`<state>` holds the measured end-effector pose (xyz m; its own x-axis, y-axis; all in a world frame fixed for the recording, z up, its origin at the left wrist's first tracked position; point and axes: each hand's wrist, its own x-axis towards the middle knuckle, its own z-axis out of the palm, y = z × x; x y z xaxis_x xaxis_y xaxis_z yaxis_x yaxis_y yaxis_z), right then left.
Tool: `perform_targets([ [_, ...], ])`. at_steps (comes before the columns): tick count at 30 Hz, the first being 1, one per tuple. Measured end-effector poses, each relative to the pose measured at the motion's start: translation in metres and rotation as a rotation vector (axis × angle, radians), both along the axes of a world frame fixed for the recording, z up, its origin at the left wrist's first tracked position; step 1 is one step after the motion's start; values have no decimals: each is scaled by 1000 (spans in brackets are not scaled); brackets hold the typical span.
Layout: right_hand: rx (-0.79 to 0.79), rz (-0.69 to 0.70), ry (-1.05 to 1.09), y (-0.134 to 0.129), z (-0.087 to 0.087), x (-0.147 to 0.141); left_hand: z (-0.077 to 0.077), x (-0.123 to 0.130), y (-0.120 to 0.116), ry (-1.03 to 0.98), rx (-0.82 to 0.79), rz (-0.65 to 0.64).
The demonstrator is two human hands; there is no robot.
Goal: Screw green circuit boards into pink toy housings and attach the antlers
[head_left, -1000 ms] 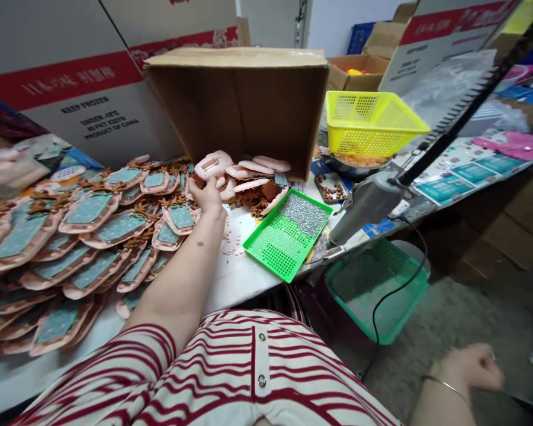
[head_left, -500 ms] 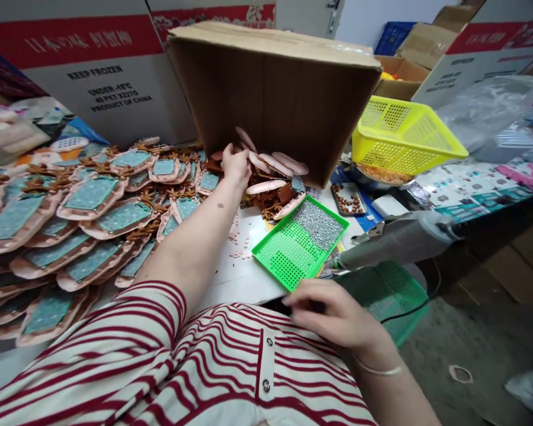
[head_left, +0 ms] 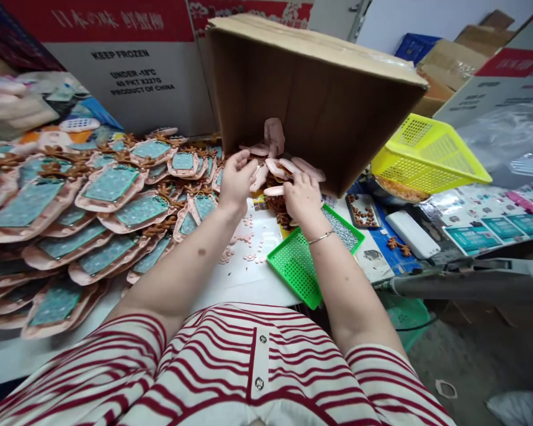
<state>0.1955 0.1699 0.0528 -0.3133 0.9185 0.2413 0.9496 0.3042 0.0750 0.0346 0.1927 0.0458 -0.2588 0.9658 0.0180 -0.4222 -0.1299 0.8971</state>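
My left hand [head_left: 238, 180] is raised at the opening of a cardboard box, its fingers loosely curved and apart, beside a pale pink piece [head_left: 260, 177]. My right hand [head_left: 302, 197] reaches onto the pile of oval pink pieces [head_left: 308, 168], fingers slightly apart; its thumb is by a long pink piece [head_left: 273, 191]. Another pink piece [head_left: 274, 135] stands tilted inside the cardboard box [head_left: 320, 100]. Brown branching parts [head_left: 281, 208] lie under the pile. Below my right hand is a green perforated tray [head_left: 293, 260] with small silvery bits, partly hidden by my forearm.
Stacked pink-framed pieces with teal centres [head_left: 111, 188] cover the left side. Small pink bits [head_left: 251, 239] lie on the white table [head_left: 244, 284]. To the right are a yellow basket [head_left: 430, 154], a small tray of brown bits [head_left: 363, 211] and a white block [head_left: 413, 234].
My right hand has risen from near my waist to the pile. My left hand has drawn back slightly from inside the box. A pink piece now stands farther inside; the view has shifted.
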Motion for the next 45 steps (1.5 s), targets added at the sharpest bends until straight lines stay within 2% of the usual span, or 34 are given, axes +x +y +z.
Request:
perform_targets([
  [2,8,-37,68,12,-1,11,-6,-12,-52,109,28,-37],
  [4,49,-83,182,21,1,21,-16,-23,-99,218,5,-188],
  [7,131,-108,485,35,7,32,-35,-41,-144,322,-61,-329],
  [10,232,-65,969,49,14,34,-49,-57,-161,265,-198,-418],
  [13,251,32,1442,56,25,26,-52,-69,-165,174,-281,-438],
  [16,179,110,1674,54,40,8,-47,-78,-171,167,-267,-474],
  [21,61,221,1636,20,56,-34,-36,-96,-180,178,-226,-457],
  [23,-46,268,1622,-5,53,-52,-30,-106,-182,180,-208,-420],
  [26,-309,330,1611,-49,41,-79,-24,-123,-187,109,-218,-389],
  [29,-619,460,1452,-90,24,-102,-26,-141,-196,-17,-328,-528],
  [31,-783,632,1234,-111,15,-115,-30,-149,-207,-45,-440,-653],
  [34,-886,888,890,-129,8,-129,-33,-155,-223,-83,-560,-800],
  [36,-868,958,761,-133,9,-137,-33,-155,-232,-144,-594,-855],
  [39,-831,977,784,-133,8,-140,-33,-151,-240,-216,-552,-798],
  [41,-801,940,975,-131,2,-135,-36,-149,-244,-230,-486,-667],
  [43,-762,804,1245,-128,-10,-124,-41,-151,-247,-241,-447,-558],
  [45,-771,602,1449,-126,-26,-112,-46,-156,-249,-256,-436,-549],
])
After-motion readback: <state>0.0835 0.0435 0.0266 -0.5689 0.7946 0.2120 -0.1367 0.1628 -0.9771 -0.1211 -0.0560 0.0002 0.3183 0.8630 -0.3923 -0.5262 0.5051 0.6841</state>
